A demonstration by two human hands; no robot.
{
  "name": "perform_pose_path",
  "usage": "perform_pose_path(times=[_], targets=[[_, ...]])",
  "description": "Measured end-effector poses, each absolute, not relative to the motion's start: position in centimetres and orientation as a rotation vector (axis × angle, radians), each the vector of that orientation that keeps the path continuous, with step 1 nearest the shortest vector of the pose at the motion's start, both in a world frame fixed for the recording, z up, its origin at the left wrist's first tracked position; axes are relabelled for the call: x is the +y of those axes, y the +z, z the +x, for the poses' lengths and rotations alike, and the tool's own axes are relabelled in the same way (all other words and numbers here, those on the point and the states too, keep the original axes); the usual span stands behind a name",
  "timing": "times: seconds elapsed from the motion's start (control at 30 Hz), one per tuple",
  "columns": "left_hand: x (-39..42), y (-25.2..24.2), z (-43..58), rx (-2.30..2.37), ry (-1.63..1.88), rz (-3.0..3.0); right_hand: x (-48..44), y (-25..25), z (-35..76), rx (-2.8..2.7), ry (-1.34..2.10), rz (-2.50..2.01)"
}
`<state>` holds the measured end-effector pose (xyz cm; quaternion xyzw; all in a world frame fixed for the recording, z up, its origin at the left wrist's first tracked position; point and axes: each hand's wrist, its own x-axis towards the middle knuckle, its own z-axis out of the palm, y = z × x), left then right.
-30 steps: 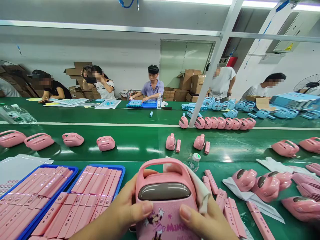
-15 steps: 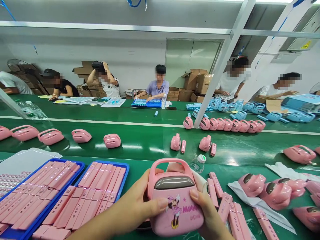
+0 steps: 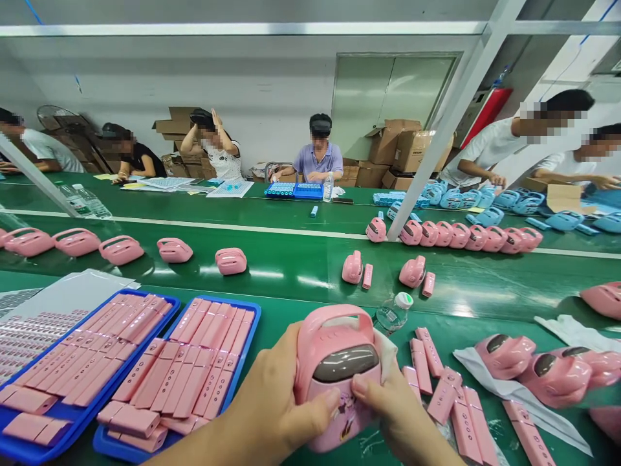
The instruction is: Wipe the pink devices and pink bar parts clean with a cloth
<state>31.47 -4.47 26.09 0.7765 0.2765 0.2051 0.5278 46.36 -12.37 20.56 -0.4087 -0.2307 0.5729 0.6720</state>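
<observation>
A long green tabletop [image 3: 301,259] runs through a workroom. Low at its near edge, left hand [image 3: 272,404] and right hand [image 3: 392,414] both clasp a pink speaker [image 3: 337,369], handle pointing away, dark panel upward.

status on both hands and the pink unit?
Left hand and right hand both grip pink speaker, thumbs on its front. White cloth behind it. Pink strips and blue trays alongside, nothing blocking.
</observation>
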Motion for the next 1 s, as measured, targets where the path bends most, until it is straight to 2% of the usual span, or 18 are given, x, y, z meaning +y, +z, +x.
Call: perform_pose_path(times=[0.17,0.33,0.47,0.57,0.67,0.77,0.87,1.0], targets=[[-3.8,24.8,32.0,0.694,0.455,1.794,-11.6,19.8,45.9,-0.517,1.225,-0.927],[-3.8,24.7,32.3,0.469,0.452,1.478,-11.4,19.5,45.7,-0.466,1.132,-0.91],[-4.2,24.3,32.4,0.632,0.433,1.459,-12.4,18.4,45.7,-0.432,0.946,-1.204],[-4.6,23.6,32.8,0.667,0.504,1.415,-13.1,18.0,45.9,-0.831,0.582,-1.42],[-4.7,23.2,33.3,0.657,0.597,1.475,-13.0,18.5,46.4,-1.536,0.21,-1.289],[-4.7,23.1,33.2,0.703,0.54,1.487,-12.4,19.3,47.9,-1.915,0.069,-1.118],[-4.6,23.3,32.7,0.741,0.472,1.43,-12.1,19.2,51.0,-1.779,-0.127,-1.237],[-4.7,23.9,32.2,0.75,0.534,1.292,-12.3,18.4,57.4,-1.057,-0.649,-1.685]])
